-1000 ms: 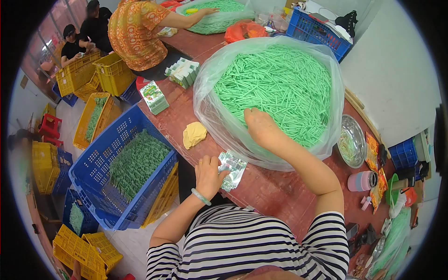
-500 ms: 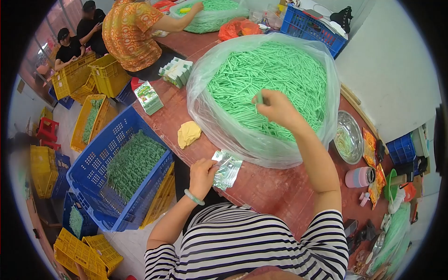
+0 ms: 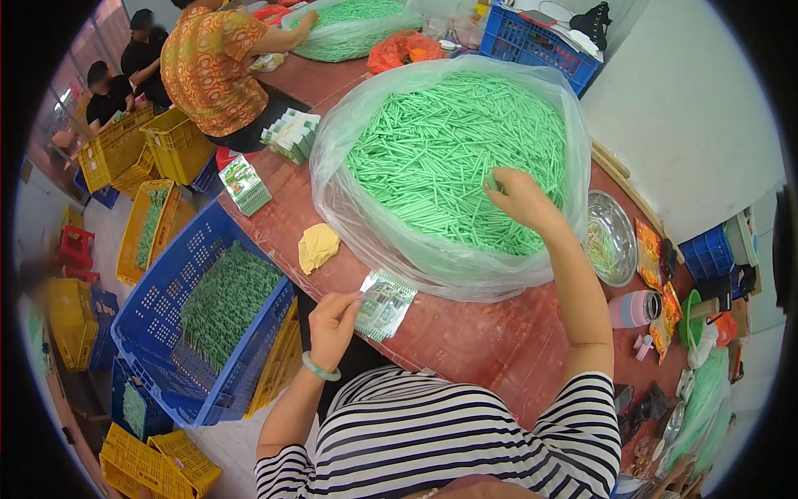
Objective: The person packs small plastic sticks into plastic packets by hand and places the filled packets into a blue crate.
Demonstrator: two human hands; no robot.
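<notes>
My left hand [image 3: 332,331] is closed in a pinch on the edge of a shiny silver foil packet [image 3: 387,306], which lies flat near the table's front edge. Short green sticks [image 3: 449,141] fill a big clear plastic bag [image 3: 332,179], its mouth spread wide. Over the right part of this heap is my right hand [image 3: 524,200], its fingers curled together on a small bunch of green sticks [image 3: 491,180]; how many is hidden. A crumpled yellow cloth [image 3: 317,247] sits left of the bag, just beyond the packet.
Stacked printed packets [image 3: 245,187] stand at the table's left edge, beside more bundles [image 3: 291,133]. A blue crate [image 3: 150,312] with green packs is below left. On the right are a metal bowl [image 3: 629,241] and a pink jar [image 3: 632,308]. A co-worker in orange [image 3: 212,66] works beyond.
My right hand has moved right and lower onto the stick heap. The foil packet now lies flatter and further left, with my left hand still on its edge. The whole view has shifted slightly.
</notes>
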